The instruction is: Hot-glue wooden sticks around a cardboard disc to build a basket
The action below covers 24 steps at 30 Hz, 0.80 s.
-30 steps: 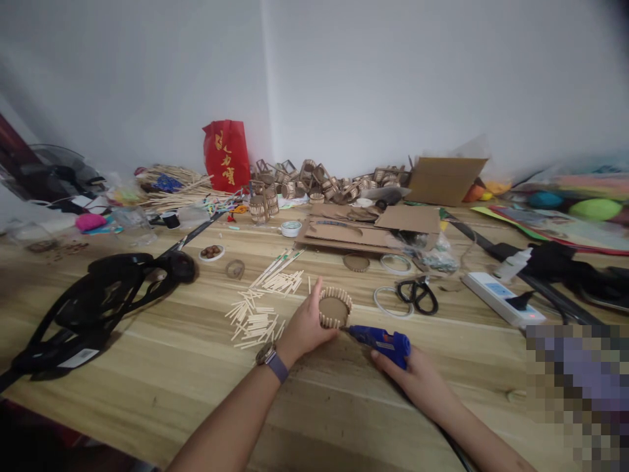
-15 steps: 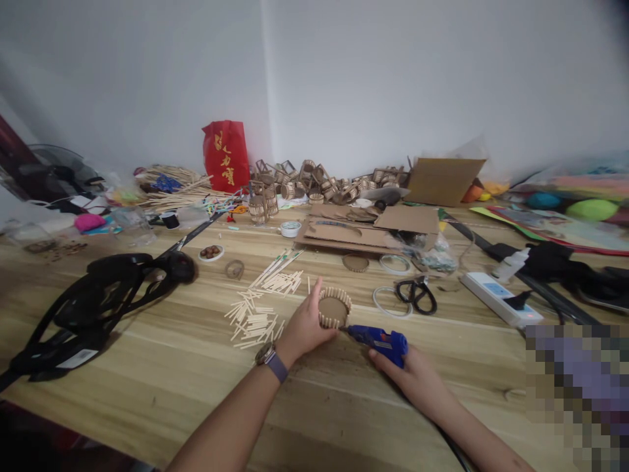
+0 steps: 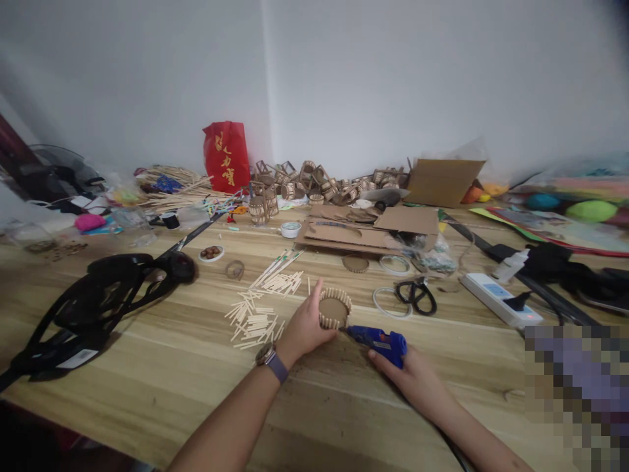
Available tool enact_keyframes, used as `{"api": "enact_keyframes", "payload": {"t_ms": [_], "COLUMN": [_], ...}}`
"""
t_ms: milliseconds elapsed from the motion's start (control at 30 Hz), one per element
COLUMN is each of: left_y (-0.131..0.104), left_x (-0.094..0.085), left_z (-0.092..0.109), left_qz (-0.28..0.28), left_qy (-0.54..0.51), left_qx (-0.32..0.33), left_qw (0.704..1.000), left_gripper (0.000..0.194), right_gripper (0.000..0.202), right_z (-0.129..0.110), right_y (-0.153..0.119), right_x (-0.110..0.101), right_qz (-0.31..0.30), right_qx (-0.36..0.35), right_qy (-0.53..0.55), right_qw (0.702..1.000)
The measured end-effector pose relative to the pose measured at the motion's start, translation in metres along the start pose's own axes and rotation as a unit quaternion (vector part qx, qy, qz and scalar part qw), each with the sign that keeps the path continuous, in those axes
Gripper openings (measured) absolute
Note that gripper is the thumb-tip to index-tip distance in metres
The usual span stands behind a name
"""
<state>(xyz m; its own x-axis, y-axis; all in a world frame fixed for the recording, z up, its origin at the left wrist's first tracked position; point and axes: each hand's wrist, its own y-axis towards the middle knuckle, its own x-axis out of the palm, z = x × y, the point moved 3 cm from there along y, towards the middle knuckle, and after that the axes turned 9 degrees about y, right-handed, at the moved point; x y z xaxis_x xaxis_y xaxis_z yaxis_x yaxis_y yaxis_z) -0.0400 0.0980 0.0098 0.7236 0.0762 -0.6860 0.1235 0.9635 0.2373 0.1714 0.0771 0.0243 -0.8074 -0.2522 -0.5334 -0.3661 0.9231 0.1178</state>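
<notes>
My left hand (image 3: 305, 326), with a watch on its wrist, grips the left side of a round cardboard basket (image 3: 335, 308) ringed with short upright sticks. In my right hand (image 3: 403, 368) is a blue glue gun (image 3: 377, 341), its nozzle pointing left at the basket's lower right edge. Whether the nozzle touches the basket is too small to tell. Loose short sticks (image 3: 258, 322) lie in piles left of my left hand. One single stick stands or lies just behind my fingers.
Black scissors (image 3: 417, 295) and a white ring (image 3: 392, 303) lie right of the basket. Farther right is a power strip (image 3: 501, 300). Cardboard sheets (image 3: 344, 237) and many small baskets (image 3: 319, 183) sit behind. A black strapped object (image 3: 93, 308) lies left.
The glue gun and my right hand have shifted very slightly left. My left hand keeps its hold on the basket.
</notes>
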Motion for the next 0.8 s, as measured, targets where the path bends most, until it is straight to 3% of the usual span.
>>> {"api": "enact_keyframes", "payload": {"t_ms": [800], "left_y": [-0.0002], "left_x": [0.0002], "left_z": [-0.0006], "left_qz": [0.005], "left_qy": [-0.009], "left_qx": [0.000], "left_qw": [1.000], "left_gripper": [0.111], "right_gripper": [0.039], "right_z": [-0.0047], "right_y": [-0.0015], "right_x": [-0.0003], "right_qz": [0.003], "right_qx": [0.008], "right_qy": [-0.007], "right_qw": [1.000]}}
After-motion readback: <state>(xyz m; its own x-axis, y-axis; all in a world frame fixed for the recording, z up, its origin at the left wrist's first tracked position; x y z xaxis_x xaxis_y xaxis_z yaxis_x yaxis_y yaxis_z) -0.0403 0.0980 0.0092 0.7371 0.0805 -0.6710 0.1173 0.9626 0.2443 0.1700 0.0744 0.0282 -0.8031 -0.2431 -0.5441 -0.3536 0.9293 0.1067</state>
